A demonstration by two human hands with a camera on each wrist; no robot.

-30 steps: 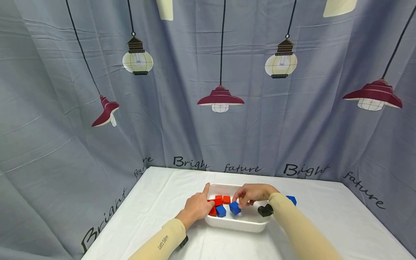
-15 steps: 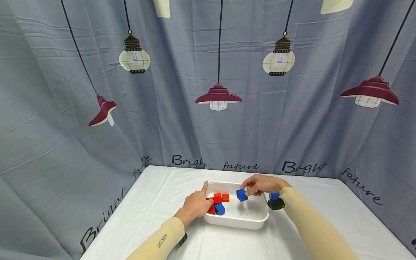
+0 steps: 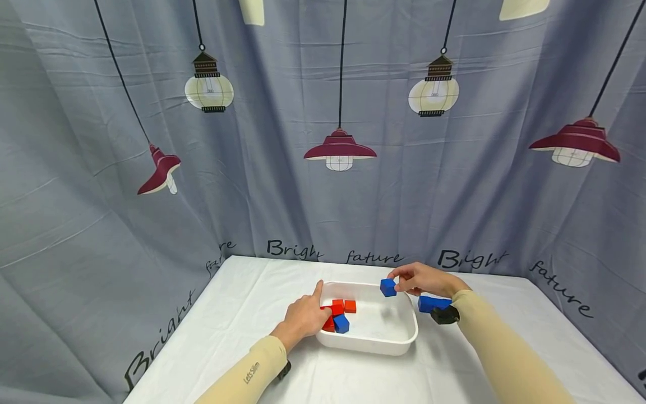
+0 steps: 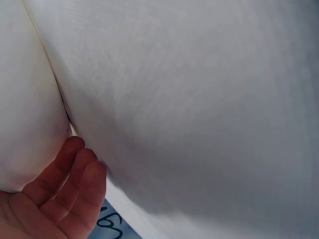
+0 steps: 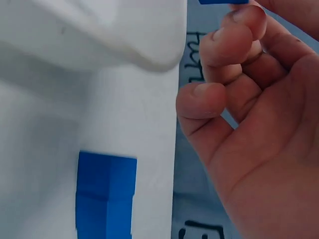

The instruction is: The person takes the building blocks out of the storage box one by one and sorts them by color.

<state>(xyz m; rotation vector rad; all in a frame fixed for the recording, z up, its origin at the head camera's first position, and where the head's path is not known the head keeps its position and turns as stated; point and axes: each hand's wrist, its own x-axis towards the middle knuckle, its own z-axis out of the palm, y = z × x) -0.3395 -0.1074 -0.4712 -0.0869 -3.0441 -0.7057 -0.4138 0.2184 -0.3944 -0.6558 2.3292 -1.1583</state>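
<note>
My right hand (image 3: pixel 421 279) pinches a blue cube (image 3: pixel 388 287) between thumb and fingertips, over the far right corner of the white plastic tub (image 3: pixel 368 346). In the right wrist view only the lower edge of that cube (image 5: pixel 223 1) shows at the top. My left hand (image 3: pixel 305 315) grips the tub's left end, thumb over the rim inside; its other fingers (image 4: pixel 79 172) lie against the outer wall in the left wrist view. Near that thumb, several red cubes (image 3: pixel 350 306) and one blue cube (image 3: pixel 341 324) lie in the tub's left part.
Blue cubes (image 3: pixel 426 303) stand side by side on the white table (image 3: pixel 282 275), just right of the tub, partly behind the right wrist's black camera (image 3: pixel 445 315). A grey curtain (image 3: pixel 282 196) with printed lamps hangs behind the table.
My right hand has lifted the blue cube from inside the tub and carried it right and back, up to the far right rim. The left hand has stayed on the tub's left end.
</note>
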